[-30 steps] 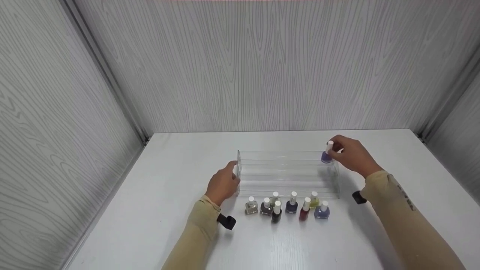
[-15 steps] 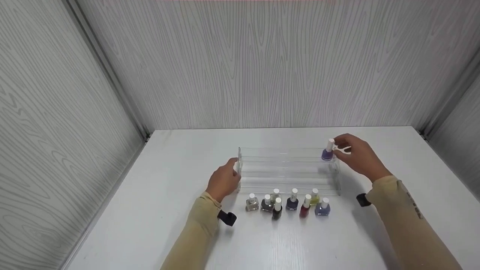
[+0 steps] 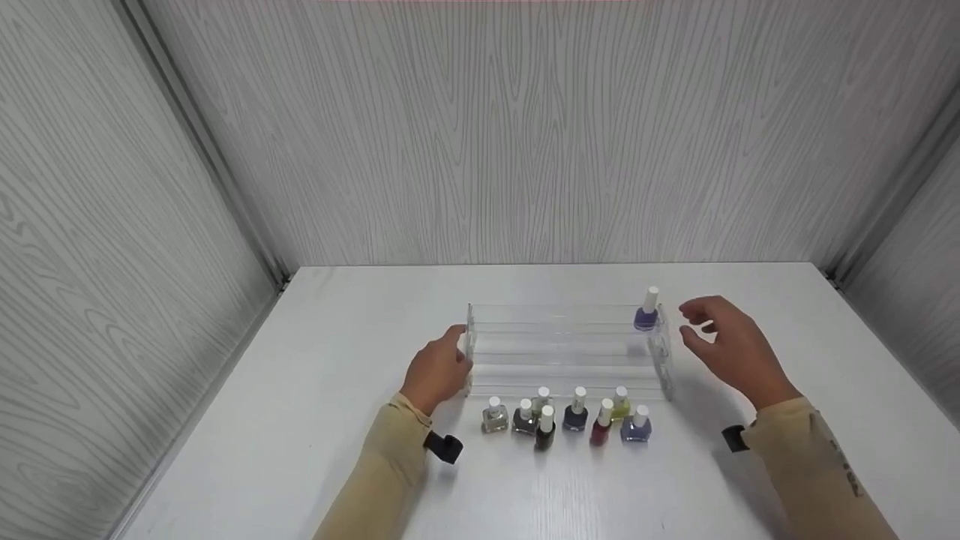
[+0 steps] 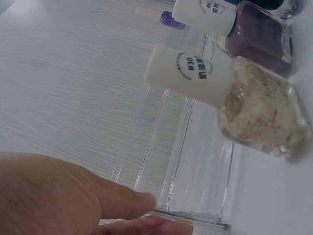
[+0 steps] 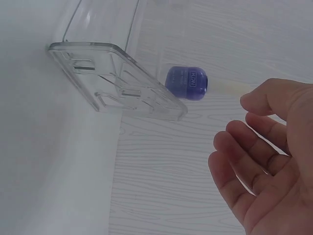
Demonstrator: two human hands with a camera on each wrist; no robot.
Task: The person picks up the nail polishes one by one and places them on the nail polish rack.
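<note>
Looking down from your head camera, your left hand (image 3: pixel 437 371) rests against the left end of the clear acrylic tiered rack (image 3: pixel 566 352), fingers relaxed. Your right hand (image 3: pixel 731 349) hovers just beside the rack's right end, fingers loosely spread, holding nothing. A purple nail polish bottle (image 3: pixel 646 311) stands upright on the top tier at the right end, apart from your fingers. Seven more bottles (image 3: pixel 570 416) stand on the white table (image 3: pixel 300 420) in front of the rack.

Your left wrist view shows fingertips (image 4: pixel 142 205) touching the rack's side panel (image 4: pixel 190 196), a glitter polish bottle (image 4: pixel 244 103) nearby.

Your right wrist view shows the open palm (image 5: pixel 266 166) near the purple bottle (image 5: pixel 187 83).
</note>
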